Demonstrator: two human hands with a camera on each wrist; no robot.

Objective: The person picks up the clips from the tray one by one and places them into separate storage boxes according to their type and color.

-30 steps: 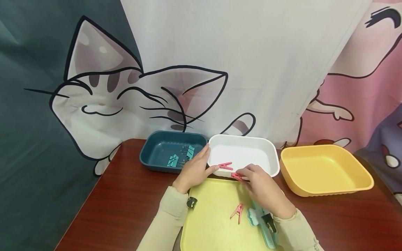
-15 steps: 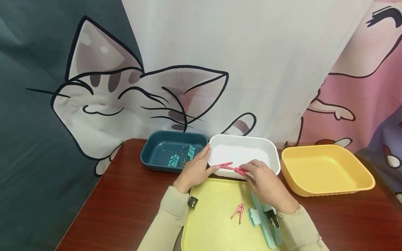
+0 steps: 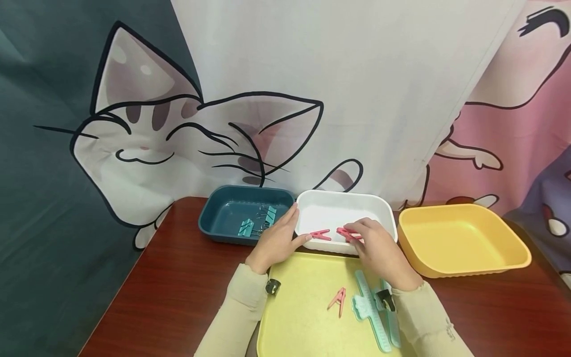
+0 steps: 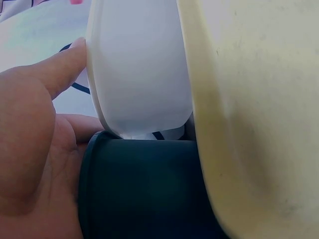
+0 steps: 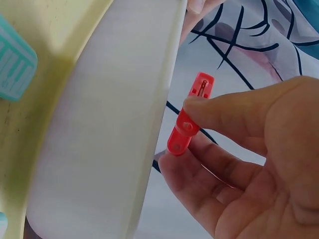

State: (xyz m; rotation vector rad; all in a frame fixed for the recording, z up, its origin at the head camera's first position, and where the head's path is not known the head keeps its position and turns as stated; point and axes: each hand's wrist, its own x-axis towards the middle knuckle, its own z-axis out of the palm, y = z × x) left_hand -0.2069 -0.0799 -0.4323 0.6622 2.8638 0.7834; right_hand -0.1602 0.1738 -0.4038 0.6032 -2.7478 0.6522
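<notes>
My right hand [image 3: 383, 255] pinches a pink clothespin [image 5: 182, 132] between thumb and fingers, over the front part of the white bin [image 3: 379, 210]. Another pink clothespin [image 3: 320, 235] lies near the front left edge of that bin, beside my left thumb. Fingers extended, my left hand [image 3: 274, 243] rests where the white bin meets the dark teal bin [image 3: 214, 225]. In the left wrist view its thumb touches the white rim. On the pale yellow tray [image 3: 299, 307] lies a further pink clothespin [image 3: 338, 300], left of long mint-green clips [image 3: 373, 317].
Several turquoise binder clips [image 3: 246, 228] lie in the dark teal bin. A deeper yellow bin [image 3: 464, 243] stands to the right of the white one. The brown wooden table [image 3: 178, 287] carries everything, with a printed cloth [image 3: 379, 99] hanging behind.
My right hand has moved forward and slightly right with its clothespin, from the white bin's front rim to over its inside. My left hand has stayed in place.
</notes>
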